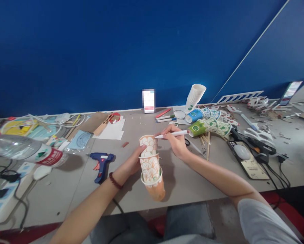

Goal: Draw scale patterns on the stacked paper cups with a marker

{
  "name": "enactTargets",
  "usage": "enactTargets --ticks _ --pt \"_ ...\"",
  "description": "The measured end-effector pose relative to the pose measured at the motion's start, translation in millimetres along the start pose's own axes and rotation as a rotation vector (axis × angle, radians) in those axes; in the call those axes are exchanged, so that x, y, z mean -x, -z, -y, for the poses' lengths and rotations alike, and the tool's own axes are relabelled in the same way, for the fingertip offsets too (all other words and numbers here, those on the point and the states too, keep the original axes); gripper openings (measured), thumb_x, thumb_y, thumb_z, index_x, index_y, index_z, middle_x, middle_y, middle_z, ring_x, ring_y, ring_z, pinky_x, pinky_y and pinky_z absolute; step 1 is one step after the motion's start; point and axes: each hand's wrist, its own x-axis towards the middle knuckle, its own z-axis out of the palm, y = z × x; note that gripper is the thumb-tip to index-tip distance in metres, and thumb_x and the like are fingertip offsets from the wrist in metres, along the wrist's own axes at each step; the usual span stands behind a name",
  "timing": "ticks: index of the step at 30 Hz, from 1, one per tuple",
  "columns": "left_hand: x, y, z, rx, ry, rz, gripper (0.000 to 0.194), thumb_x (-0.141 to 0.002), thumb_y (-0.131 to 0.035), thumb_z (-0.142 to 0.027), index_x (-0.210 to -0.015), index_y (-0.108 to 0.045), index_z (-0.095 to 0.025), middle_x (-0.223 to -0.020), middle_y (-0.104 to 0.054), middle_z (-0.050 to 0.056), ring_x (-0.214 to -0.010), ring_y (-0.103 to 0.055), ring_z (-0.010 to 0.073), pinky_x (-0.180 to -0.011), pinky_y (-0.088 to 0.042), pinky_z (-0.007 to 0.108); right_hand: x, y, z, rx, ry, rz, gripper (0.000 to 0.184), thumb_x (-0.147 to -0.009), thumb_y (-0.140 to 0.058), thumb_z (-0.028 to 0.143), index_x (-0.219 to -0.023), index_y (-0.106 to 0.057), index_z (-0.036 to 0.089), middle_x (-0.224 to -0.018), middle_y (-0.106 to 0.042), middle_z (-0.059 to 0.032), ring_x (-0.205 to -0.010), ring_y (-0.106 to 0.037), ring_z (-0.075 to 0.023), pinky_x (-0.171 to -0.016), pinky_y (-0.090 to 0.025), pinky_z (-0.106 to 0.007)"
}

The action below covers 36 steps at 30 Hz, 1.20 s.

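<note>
A column of paper cups (150, 167) with an orange scale pattern lies on the table in front of me, one cup set in another. My left hand (136, 157) is wrapped round its far end from the left, thumb on top. In my right hand (176, 141) is a white marker pen (174, 134) with a reddish rear end. The pen's tip points left and is at the right edge of the farthest cup; whether it touches is too small to tell. Beyond my right hand lie a green patterned cup column (205, 127) and a blue one (200, 114).
A blue glue gun (101, 164) and a large water bottle (27, 150) lie to the left, near a power strip (11, 189). White paper cups (195, 96) stand stacked at the back. Markers (165, 118), a phone (149, 101) and a mouse (241, 151) are also on the table.
</note>
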Motion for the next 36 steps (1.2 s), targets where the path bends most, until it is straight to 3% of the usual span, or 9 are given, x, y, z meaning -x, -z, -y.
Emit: enactTargets --ticks 4,11,20,25,27,33,36 --pt "-0.3 2.2 1.0 0.002 0.026 -0.02 0.055 -0.072 -0.065 -0.055 -0.105 -0.067 -0.011 -0.081 -0.071 0.011 -0.074 -0.064 0.0223 -0.075 -0.048 0.035 0.6 -0.7 0.6 0.001 -0.006 -0.023 0.009 -0.07 -0.057 0.017 -0.063 -0.056 0.022 -0.06 -0.06 0.0047 -0.066 -0.068 -0.0178 -0.07 -0.054 -0.032" --pt "-0.1 1.4 -0.5 0.025 0.001 0.016 0.058 -0.078 -0.06 -0.049 -0.124 -0.057 -0.015 -0.086 -0.071 0.01 -0.077 -0.065 0.0241 -0.076 -0.047 0.037 0.5 1.1 1.0 0.03 0.016 0.01 0.01 -0.067 -0.056 0.015 -0.059 -0.055 0.022 -0.057 -0.06 0.0039 -0.068 -0.069 -0.0196 -0.066 -0.05 -0.031" --pt "-0.7 2.5 1.4 0.029 0.046 -0.022 0.053 -0.074 -0.062 -0.054 -0.102 -0.068 -0.009 -0.081 -0.07 0.012 -0.074 -0.064 0.0232 -0.075 -0.047 0.035 0.8 0.1 1.1 0.008 -0.015 -0.025 0.008 -0.069 -0.057 0.017 -0.063 -0.056 0.022 -0.06 -0.06 0.0044 -0.067 -0.068 -0.018 -0.071 -0.055 -0.034" --pt "-0.5 -0.2 0.2 0.055 -0.017 0.046 0.058 -0.081 -0.057 -0.046 -0.132 -0.052 -0.019 -0.093 -0.07 0.009 -0.076 -0.064 0.0213 -0.075 -0.048 0.036 -0.7 1.5 0.3 0.005 0.023 0.009 0.011 -0.067 -0.056 0.014 -0.059 -0.055 0.021 -0.058 -0.059 0.0045 -0.068 -0.069 -0.0184 -0.067 -0.052 -0.03" --pt "-0.5 0.3 0.5 0.055 -0.027 0.071 0.059 -0.082 -0.056 -0.046 -0.135 -0.048 -0.021 -0.095 -0.07 0.009 -0.078 -0.064 0.0218 -0.077 -0.048 0.037 -0.7 1.1 1.2 0.009 0.019 0.002 0.011 -0.067 -0.056 0.014 -0.059 -0.055 0.021 -0.058 -0.059 0.0044 -0.068 -0.069 -0.0186 -0.066 -0.052 -0.03" --pt "-1.7 6.7 4.4 0.039 0.044 -0.004 0.052 -0.077 -0.06 -0.054 -0.104 -0.067 -0.01 -0.085 -0.072 0.013 -0.077 -0.065 0.0234 -0.074 -0.048 0.034 0.2 -0.5 2.1 -0.015 -0.023 -0.023 0.009 -0.069 -0.056 0.016 -0.062 -0.055 0.022 -0.06 -0.06 0.0052 -0.066 -0.069 -0.0168 -0.068 -0.055 -0.032" --pt "-2.0 6.8 4.4 0.049 0.053 0.008 0.051 -0.077 -0.058 -0.053 -0.104 -0.067 -0.01 -0.084 -0.071 0.013 -0.075 -0.065 0.0236 -0.073 -0.048 0.035 0.0 -0.4 1.7 -0.014 -0.028 -0.02 0.009 -0.068 -0.056 0.016 -0.061 -0.054 0.022 -0.059 -0.06 0.0051 -0.067 -0.069 -0.0172 -0.068 -0.055 -0.032"
